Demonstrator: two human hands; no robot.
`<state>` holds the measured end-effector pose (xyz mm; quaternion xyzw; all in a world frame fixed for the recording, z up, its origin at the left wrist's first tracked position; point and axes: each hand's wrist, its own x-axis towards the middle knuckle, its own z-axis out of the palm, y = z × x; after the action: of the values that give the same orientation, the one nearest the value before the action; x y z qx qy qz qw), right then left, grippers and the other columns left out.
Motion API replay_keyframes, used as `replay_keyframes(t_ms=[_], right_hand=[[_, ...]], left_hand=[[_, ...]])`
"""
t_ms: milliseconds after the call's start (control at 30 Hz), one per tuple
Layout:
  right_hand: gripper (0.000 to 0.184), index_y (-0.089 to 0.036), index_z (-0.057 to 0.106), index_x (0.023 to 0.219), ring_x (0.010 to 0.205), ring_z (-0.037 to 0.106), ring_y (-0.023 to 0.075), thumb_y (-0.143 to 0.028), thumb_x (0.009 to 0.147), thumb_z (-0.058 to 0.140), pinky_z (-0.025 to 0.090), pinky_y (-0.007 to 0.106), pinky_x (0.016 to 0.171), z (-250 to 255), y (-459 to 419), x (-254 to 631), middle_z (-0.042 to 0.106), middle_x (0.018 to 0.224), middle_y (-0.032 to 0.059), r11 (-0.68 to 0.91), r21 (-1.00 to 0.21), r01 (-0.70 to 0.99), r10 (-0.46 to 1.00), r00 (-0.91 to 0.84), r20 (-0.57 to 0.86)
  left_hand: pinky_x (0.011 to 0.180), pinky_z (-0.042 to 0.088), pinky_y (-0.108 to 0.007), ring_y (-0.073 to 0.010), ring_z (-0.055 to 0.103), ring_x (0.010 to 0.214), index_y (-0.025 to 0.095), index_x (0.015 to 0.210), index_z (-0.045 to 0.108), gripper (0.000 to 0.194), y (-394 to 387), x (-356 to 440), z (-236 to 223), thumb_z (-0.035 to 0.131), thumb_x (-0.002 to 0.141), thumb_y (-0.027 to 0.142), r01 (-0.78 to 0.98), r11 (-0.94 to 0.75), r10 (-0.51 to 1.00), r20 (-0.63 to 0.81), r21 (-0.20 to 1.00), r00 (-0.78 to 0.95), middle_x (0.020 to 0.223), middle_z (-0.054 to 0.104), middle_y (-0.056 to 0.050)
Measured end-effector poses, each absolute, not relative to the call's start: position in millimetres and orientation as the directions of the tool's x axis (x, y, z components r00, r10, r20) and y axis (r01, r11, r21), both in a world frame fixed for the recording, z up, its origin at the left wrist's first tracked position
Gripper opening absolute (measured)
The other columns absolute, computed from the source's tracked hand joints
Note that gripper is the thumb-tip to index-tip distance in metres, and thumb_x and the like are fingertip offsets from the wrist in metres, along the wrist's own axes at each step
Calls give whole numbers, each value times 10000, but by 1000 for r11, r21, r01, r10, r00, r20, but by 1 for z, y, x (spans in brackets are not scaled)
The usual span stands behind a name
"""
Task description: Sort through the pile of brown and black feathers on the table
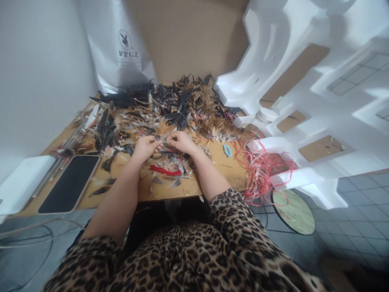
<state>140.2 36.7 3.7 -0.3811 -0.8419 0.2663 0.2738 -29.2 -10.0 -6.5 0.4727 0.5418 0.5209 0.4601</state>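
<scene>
My left hand (146, 147) and my right hand (183, 142) meet close together above the near part of the wooden table. The fingertips of both are pinched on a small feather (164, 139), whose outline is blurred and partly covered by the fingers. Right behind them spreads a heap of loose brown feathers (130, 121) and black feathers (179, 107). A red strip (165, 170), perhaps feather or cord, lies just in front of my hands among grey fluff and feather scraps.
On the left lie a phone (69, 184) and a white box (26, 184). To the right are a blue ring (227, 150), tangled pink strings (263, 170), a white-lidded jar (266, 116) and large white foam packing (304, 81). A silver bag (121, 73) stands behind.
</scene>
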Motion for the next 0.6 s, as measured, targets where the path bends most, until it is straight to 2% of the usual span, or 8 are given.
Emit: replay_keyframes(t_ms=[267,367,467,600], right_hand=[[174,-118,624,656,600,453,85,-252,747,560,325,209,601,5,37,139,570,634,-13,563,-631,533,809,-512,290],[159,-121,639,695,634,481,89,-248,752,562,346,205,628,5,37,139,592,677,-7,568,-653,500,803,-510,308],[168,-126,668,777,695,528,98,-255,767,562,373,204,677,3,40,141,632,756,12,561,-688,460,809,-482,337],[177,-135,679,791,746,554,113,-262,775,557,388,212,711,-1,44,145,651,809,30,544,-645,537,832,-445,331]], left_hand=[[401,426,-186,-99,532,395,131,521,648,125,-11,-29,-4,767,549,155,46,58,997,-56,997,-55,490,628,-63],[399,416,-185,-95,520,388,126,525,647,122,-11,-30,-6,756,566,161,48,44,997,-40,998,-69,481,619,-59],[433,428,-179,-82,530,410,102,575,664,109,-9,-33,-7,715,629,183,1,-8,987,8,1000,-159,521,633,-69],[449,423,-157,-59,536,444,97,614,651,121,-4,-38,-8,704,653,198,-220,-36,938,-43,975,-343,585,650,-59]])
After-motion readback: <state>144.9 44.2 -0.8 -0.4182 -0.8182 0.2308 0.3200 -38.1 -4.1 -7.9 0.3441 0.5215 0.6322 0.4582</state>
